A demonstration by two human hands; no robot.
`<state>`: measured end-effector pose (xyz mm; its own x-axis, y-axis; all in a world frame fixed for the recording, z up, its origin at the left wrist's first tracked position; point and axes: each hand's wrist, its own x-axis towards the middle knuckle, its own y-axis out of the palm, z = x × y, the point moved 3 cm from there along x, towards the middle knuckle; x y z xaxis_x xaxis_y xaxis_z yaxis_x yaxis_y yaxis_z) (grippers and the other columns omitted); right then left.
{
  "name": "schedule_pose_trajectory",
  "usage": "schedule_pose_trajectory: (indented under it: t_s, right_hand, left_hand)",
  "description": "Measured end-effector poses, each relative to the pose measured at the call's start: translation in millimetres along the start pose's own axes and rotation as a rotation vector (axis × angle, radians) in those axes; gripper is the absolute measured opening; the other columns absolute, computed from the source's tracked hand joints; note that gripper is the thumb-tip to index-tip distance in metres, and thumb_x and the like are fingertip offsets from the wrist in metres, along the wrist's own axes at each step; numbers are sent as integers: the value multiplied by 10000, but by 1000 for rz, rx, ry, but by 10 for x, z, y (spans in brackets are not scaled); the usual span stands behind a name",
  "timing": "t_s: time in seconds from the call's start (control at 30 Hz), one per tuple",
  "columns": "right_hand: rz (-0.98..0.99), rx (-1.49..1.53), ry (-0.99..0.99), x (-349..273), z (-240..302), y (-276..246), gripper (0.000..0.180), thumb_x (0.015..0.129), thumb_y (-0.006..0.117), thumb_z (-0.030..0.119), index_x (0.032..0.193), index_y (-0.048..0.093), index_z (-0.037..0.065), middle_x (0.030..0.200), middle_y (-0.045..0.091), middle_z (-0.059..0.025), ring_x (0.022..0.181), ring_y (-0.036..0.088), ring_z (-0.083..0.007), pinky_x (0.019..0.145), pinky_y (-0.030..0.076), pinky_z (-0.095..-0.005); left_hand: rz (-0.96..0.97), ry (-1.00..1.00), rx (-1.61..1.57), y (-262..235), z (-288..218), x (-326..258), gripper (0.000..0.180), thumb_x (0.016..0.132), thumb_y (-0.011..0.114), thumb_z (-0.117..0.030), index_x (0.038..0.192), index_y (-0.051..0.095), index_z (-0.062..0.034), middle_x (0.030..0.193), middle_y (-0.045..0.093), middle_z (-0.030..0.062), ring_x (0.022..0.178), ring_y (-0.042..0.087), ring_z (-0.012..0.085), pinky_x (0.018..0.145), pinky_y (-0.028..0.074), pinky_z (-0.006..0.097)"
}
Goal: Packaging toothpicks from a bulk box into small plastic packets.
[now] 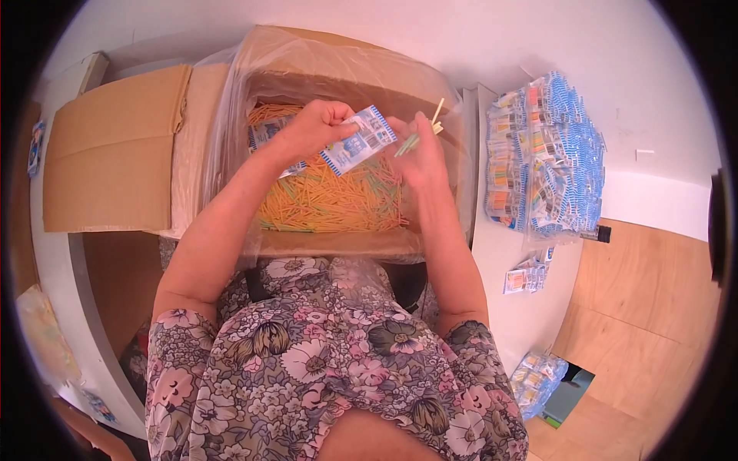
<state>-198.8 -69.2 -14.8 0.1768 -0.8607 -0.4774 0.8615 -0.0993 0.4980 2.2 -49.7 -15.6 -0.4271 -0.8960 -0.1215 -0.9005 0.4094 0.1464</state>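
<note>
My left hand point(323, 127) pinches a small flat blue-and-white packet point(360, 142) with striped ends, held above an open cardboard box point(338, 244). Closed around a few thin yellow-green sticks point(408, 145), my right hand point(424, 157) is just to the right of the packet. Below both hands, the box holds a thick layer of loose orange, yellow and green sticks point(330, 201). Another blue-and-white packet point(269, 132) lies on the sticks at the left, partly hidden by my left wrist. Whether the held packet is open cannot be made out.
Clear plastic lining point(231, 115) drapes over the box walls. A cardboard flap point(115, 165) spreads left. On the white table point(500, 323) at right stand a tall pile of filled packets point(544, 157) and several loose packets point(528, 275). Another person's arm point(88, 432) shows lower left.
</note>
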Motion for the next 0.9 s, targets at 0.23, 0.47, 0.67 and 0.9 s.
schedule_pose_trajectory:
  t_s: [0.23, 0.47, 0.67, 0.9]
  right_hand:
    - [-35, -36, -218, -217, 82, -2, 456, 971, 325, 351, 1200, 558, 33, 1225, 554, -100, 1123, 465, -206, 953, 375, -372]
    - [-31, -31, -305, -544, 206, 298, 229, 935, 431, 303, 831, 481, 105, 1251, 556, -100, 945, 472, -117, 788, 365, -281]
    - [13, 0, -371, -532, 223, 368, 307, 906, 496, 276, 655, 413, 119, 1199, 583, -118, 769, 427, -78, 667, 365, -243]
    - [-139, -482, -542, -608, 208, 548, 384, 937, 445, 334, 1127, 603, 41, 743, 424, 39, 640, 356, -51, 560, 304, -202]
  left_hand:
    - [-56, 158, -56, 194, 102, -16, 144, 898, 567, -142, 920, 661, -35, 766, 640, -27, 615, 525, -1, 439, 386, 165]
    - [-69, 77, 1, 206, 63, -68, 77, 833, 644, -58, 890, 670, -12, 761, 643, -20, 671, 548, 26, 567, 449, 189]
    - [-79, 52, -10, 244, 61, -76, 95, 782, 704, -50, 867, 700, -8, 757, 652, -3, 684, 555, 39, 620, 458, 202]
    - [-84, 63, 70, 239, 100, -52, 102, 797, 687, -46, 893, 699, -14, 762, 633, -28, 692, 536, 28, 611, 449, 189]
